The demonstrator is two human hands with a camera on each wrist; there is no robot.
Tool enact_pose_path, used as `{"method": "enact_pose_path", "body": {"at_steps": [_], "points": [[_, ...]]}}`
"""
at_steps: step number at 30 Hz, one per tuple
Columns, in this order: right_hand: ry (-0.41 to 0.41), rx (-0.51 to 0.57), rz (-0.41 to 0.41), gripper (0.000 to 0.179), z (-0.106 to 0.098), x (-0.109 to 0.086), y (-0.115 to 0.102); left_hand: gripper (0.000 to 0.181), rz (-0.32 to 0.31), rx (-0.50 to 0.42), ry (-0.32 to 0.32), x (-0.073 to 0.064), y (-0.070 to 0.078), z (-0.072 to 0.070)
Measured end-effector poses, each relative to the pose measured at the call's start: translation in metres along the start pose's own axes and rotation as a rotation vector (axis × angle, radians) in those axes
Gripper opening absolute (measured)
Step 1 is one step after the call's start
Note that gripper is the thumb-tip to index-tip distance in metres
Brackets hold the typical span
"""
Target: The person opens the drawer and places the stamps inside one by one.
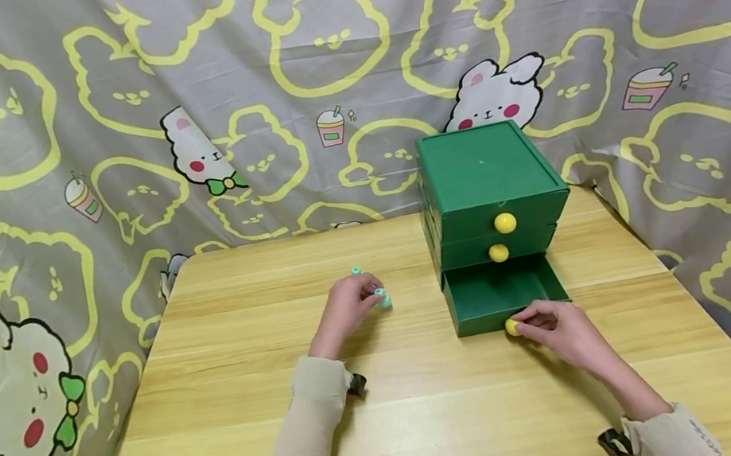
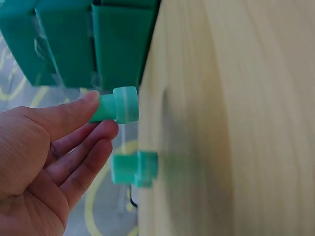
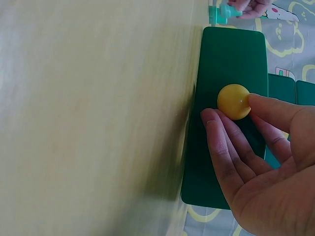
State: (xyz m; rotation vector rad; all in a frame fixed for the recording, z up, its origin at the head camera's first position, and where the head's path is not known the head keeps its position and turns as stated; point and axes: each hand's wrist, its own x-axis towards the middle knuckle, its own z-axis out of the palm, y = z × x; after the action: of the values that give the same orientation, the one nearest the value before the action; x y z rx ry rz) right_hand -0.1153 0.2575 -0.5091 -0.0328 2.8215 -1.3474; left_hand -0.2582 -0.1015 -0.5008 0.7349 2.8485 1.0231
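Observation:
My left hand pinches a small teal cylinder with a wider collar at one end, between thumb and fingertips, close over the table. A matching teal cylinder stands on the table just behind that hand, partly covered by it in the head view. To the right, my right hand holds the round yellow knob of the bottom drawer, thumb on one side and fingertips on the other. That drawer is pulled out of the green cabinet, and its visible inside holds nothing.
Two upper drawers, with a top yellow knob and a middle yellow knob, are pushed in. The wooden table reaches back to a grey curtain with cartoon prints. The cabinet stands at the table's back right.

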Motion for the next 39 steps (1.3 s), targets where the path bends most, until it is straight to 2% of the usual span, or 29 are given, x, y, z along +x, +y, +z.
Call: {"method": "enact_pose_path", "body": {"at_steps": [8,15,21,27,31,39], "points": [[0.003,0.001,-0.007,0.012,-0.001,0.0,0.001,0.011,0.085,0.02,0.002,0.006,0.027,0.003],[0.006,-0.006,-0.007,0.011,0.0,0.0,0.002,0.011,0.139,-0.02,-0.003,0.011,0.049,0.008],[0.011,-0.005,-0.005,0.011,0.0,0.0,0.002,0.011,0.215,-0.034,0.009,0.017,0.074,0.011],[0.007,0.001,0.005,0.011,0.001,0.001,0.002,0.014,0.281,0.018,-0.003,0.024,0.096,0.016],[0.007,0.002,0.011,0.011,0.001,0.0,0.002,0.014,0.308,0.049,-0.01,0.031,0.106,0.019],[0.001,0.003,0.0,0.011,-0.001,0.001,0.001,0.013,0.354,0.022,0.002,0.04,0.122,0.033]]}}
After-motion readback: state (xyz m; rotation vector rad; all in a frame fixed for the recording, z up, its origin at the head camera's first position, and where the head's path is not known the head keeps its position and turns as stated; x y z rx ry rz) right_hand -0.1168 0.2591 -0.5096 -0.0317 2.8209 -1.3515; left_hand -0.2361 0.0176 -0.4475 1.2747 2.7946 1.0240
